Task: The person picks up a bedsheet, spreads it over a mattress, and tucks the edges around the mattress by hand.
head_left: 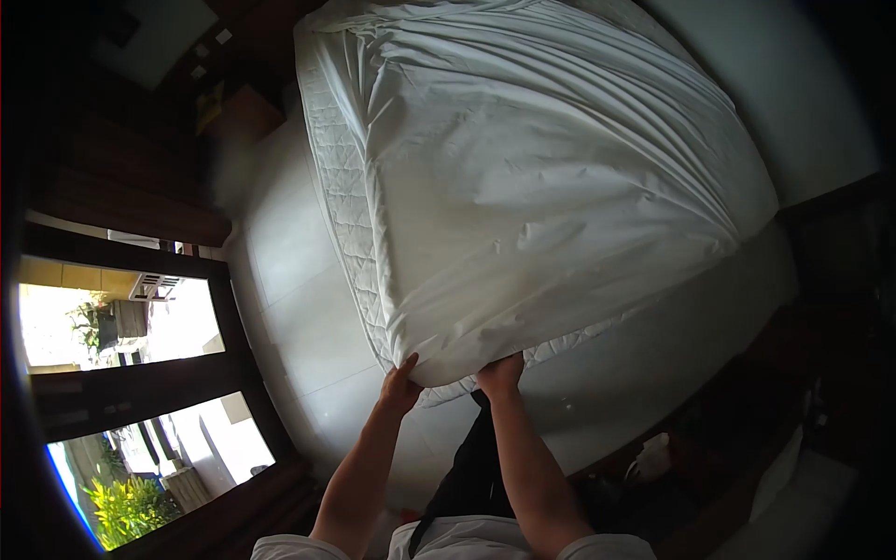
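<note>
A white bed sheet [467, 215] lies over the mattress, creased in long folds toward its far and right sides. At the near left corner my left hand [400, 387] is closed on the sheet's edge, thumb on top. My right hand [501, 374] grips the same near edge a little to the right, its fingers hidden beneath the cloth. Along the left side and under the near edge, a quilted mattress cover [341, 187] shows from below the sheet.
Pale floor tiles [289, 271] run along the bed's left side and front. Dark-framed glass doors [131, 373] at the left look out on plants. A wooden box-like piece [245, 117] stands at the far left. A pale wall [793, 93] borders the bed's right side.
</note>
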